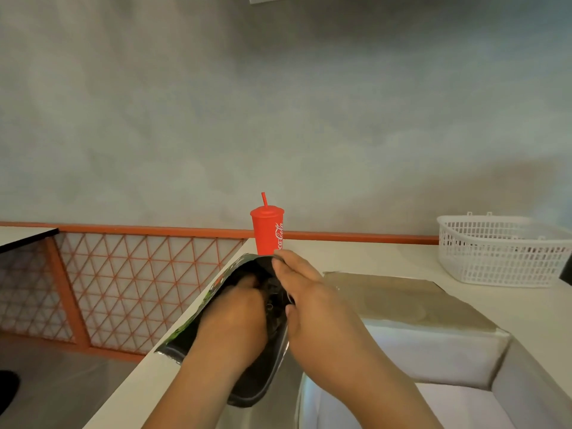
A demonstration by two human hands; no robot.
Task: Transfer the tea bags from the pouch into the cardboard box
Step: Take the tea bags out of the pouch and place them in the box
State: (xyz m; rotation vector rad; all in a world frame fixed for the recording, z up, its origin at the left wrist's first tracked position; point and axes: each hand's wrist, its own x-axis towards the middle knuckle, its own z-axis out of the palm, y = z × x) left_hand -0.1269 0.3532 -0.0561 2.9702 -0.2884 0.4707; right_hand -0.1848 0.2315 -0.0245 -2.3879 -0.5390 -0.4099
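At the counter's far edge a red cup with a straw stands just behind the hands, a white basket sits well off to the right, and an orange lattice screen runs below on the left. Nearer than the cup, the dark pouch is held tilted over the counter edge with its mouth open: the right hand pinches its upper rim between thumb and fingers, while the left hand is plunged inside, its fingers hidden, so neither their grip nor any tea bags can be made out. Just right of the pouch the box stands open, flap folded back, pale inner walls showing.
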